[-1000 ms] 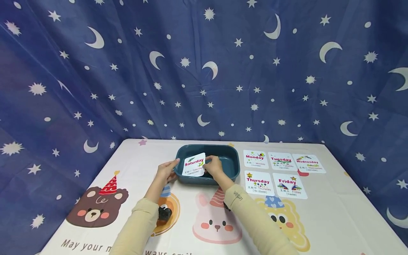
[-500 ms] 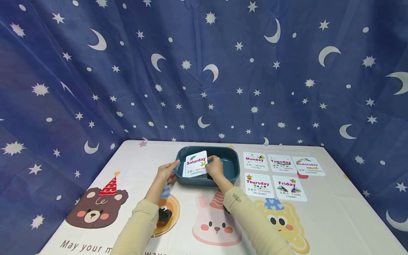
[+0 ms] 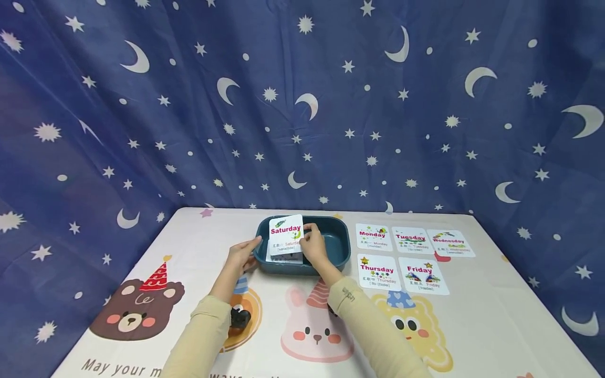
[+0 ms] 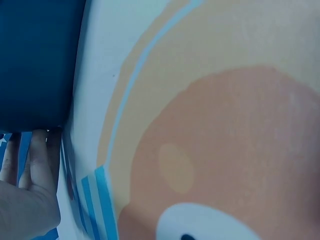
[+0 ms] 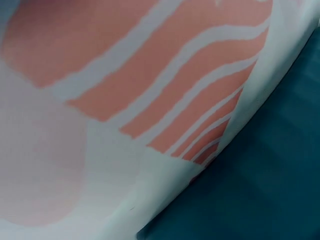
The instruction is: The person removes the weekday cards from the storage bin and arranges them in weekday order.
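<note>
A dark teal plastic bin (image 3: pixel 302 269) sits near the back of the table. At its left end, my left hand (image 3: pixel 240 255) holds the rim, thumb on top; in the left wrist view, its fingers (image 4: pixel 42 157) press against the end wall. My right hand (image 3: pixel 313 245) reaches over the bin and pinches the right edge of a white Saturday card (image 3: pixel 285 236), raised and tilted above the left half. Below it, another white card (image 3: pixel 283 259) partly shows inside the bin. The right wrist view has only the bin's side (image 5: pixel 260 175) and tablecloth; the right hand is outside it.
Right of the bin lie face-up cards in two rows: Monday (image 3: pixel 373 238), Tuesday (image 3: pixel 410 240) and Wednesday (image 3: pixel 450 243) behind, Thursday (image 3: pixel 378 273) and Friday (image 3: pixel 423 275) in front. A blue curtain (image 3: pixel 302 131) with moons and stars hangs behind the printed tablecloth (image 3: pixel 496 315).
The right hand has raised the Saturday card up and away from the card beneath, which now shows more at its lower edge. The left hand stays on the bin's rim.
</note>
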### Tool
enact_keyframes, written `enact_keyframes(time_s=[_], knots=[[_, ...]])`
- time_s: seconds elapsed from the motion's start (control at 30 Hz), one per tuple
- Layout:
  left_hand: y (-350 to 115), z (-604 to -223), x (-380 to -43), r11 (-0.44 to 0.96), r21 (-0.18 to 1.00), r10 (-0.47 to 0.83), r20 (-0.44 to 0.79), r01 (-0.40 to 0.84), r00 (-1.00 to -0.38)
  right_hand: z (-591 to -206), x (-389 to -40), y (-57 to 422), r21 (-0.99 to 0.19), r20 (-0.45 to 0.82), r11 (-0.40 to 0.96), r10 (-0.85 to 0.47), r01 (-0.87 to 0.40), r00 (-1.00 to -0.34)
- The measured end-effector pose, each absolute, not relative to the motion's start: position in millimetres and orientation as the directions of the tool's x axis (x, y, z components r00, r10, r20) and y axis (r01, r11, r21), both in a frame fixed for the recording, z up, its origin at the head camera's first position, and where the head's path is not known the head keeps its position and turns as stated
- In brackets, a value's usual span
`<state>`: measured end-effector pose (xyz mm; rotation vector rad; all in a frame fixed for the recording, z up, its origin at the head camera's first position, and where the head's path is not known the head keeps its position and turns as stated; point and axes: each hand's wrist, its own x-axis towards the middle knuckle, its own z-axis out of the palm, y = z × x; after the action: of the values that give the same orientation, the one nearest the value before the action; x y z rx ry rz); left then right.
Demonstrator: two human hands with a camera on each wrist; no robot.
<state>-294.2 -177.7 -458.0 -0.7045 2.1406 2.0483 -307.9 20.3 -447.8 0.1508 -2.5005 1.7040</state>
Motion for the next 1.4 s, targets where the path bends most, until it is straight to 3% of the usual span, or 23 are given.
enact_keyframes(time_s=[0.77, 1.4], knots=[[-173.1, -454.0, -298.9, 0.016, 0.921, -0.227, -0.375, -0.388, -0.899, -428.2, -305.7, 30.6, -0.980, 0.161, 0.106, -0.071, -0.168, -0.984], [-177.7, -453.4, -292.3, -0.024, 0.912, -0.251, -0.402, -0.410, -0.881, -402.2, -267.3, 72.8, -0.972, 0.226, -0.002, -0.284, -0.235, -0.932]])
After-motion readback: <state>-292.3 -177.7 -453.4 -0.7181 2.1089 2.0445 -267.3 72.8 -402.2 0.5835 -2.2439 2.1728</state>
